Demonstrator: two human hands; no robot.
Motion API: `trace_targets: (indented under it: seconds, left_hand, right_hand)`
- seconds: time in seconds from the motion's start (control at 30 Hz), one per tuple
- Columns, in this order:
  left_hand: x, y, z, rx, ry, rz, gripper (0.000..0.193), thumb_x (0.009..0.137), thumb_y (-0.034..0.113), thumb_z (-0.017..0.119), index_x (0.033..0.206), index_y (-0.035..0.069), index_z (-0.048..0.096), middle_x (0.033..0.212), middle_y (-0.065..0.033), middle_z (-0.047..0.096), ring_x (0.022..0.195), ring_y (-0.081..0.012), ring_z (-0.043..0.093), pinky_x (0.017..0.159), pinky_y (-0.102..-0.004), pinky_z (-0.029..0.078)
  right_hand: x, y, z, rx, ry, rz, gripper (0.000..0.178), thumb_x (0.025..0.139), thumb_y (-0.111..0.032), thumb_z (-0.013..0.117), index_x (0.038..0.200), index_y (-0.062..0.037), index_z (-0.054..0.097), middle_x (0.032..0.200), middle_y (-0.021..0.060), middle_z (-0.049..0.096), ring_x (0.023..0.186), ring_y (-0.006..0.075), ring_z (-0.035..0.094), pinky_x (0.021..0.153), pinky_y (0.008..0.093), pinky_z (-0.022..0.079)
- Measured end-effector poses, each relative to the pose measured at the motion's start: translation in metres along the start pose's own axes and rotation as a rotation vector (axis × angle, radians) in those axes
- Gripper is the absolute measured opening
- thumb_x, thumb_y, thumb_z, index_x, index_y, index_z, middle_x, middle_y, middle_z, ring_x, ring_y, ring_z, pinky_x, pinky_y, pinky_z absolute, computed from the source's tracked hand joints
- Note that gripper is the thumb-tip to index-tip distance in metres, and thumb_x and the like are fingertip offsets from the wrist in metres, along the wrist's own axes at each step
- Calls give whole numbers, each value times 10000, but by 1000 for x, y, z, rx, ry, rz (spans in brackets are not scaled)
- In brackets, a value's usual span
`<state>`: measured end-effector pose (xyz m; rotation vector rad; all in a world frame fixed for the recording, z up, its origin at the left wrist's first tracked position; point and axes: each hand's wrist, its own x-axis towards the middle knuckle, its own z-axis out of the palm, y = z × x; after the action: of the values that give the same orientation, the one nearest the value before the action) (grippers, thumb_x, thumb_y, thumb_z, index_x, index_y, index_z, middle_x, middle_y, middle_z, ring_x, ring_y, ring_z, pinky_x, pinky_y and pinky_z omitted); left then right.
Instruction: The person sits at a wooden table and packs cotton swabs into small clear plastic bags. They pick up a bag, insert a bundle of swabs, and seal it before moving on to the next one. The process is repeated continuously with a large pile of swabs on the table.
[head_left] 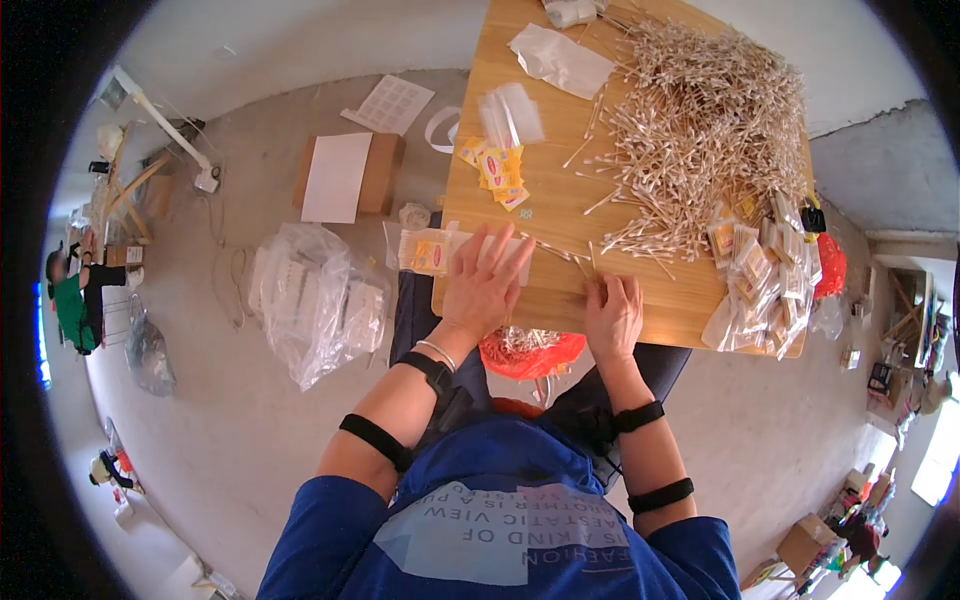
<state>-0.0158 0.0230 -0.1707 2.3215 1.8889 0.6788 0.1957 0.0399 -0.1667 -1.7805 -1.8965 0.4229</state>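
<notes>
At the table's near left edge my left hand (483,282) lies flat, fingers spread, over a clear plastic bag (405,247) with a yellow card label (431,252) in it. A few loose cotton swabs (550,247) lie just right of its fingertips. My right hand (613,312) rests by the front edge, fingers curled together. A cotton swab (592,256) sticks out from its fingertips; whether more are held is hidden. Beyond my left hand are yellow cards (497,174) and a stack of empty clear bags (512,117).
A large heap of cotton swabs (715,120) covers the table's (560,215) far right. Filled packets (765,270) pile at the right edge. Below the front edge hangs a red bag (533,358) of swabs. On the floor at left are a plastic bag of packets (315,300) and a cardboard box (382,175).
</notes>
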Motion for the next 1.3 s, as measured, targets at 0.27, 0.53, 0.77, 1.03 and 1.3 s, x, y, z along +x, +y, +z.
trace_targets:
  seconds: [0.27, 0.53, 0.77, 1.03, 1.3]
  left_hand:
    - [20, -3, -1, 10, -247, 182, 593, 888, 140, 523, 1460, 152, 363, 1534, -21, 349, 1446, -284, 238, 1170, -552, 130]
    - [28, -2, 2, 11, -264, 182, 661, 850, 103, 536, 1471, 59, 312, 1523, -117, 320, 1435, -312, 250, 1179, -494, 185]
    - [44, 8, 20, -258, -92, 91, 532, 825, 19, 582, 1337, -34, 447, 1448, -178, 385, 1377, -363, 328, 1128, -442, 321]
    - [29, 6, 26, -406, 17, 39, 352, 826, -31, 604, 1176, -18, 566, 1328, -166, 495, 1253, -353, 472, 1026, -427, 440]
    - [22, 8, 16, -396, -26, 102, 437, 795, 29, 662, 1220, 8, 562, 1295, -136, 523, 1234, -345, 470, 1036, -438, 418]
  right_hand:
    - [3, 5, 4, -7, 54, -5, 101, 851, -156, 653, 924, -86, 640, 888, 113, 571, 883, 337, 573, 767, 432, 487]
    - [4, 23, -11, -93, 50, -45, 66, 870, -128, 624, 915, -78, 619, 931, 115, 559, 916, 330, 565, 762, 435, 487]
    - [4, 27, -9, -57, 7, -99, 68, 844, -76, 607, 911, -73, 611, 927, 114, 551, 926, 331, 554, 765, 435, 489]
    - [5, 16, -8, -27, -25, -296, 112, 780, -42, 630, 889, -64, 641, 897, 100, 562, 892, 322, 562, 762, 406, 498]
    - [13, -23, 18, 92, -49, -397, 161, 745, -22, 606, 893, -64, 655, 929, 97, 571, 890, 318, 563, 759, 401, 497]
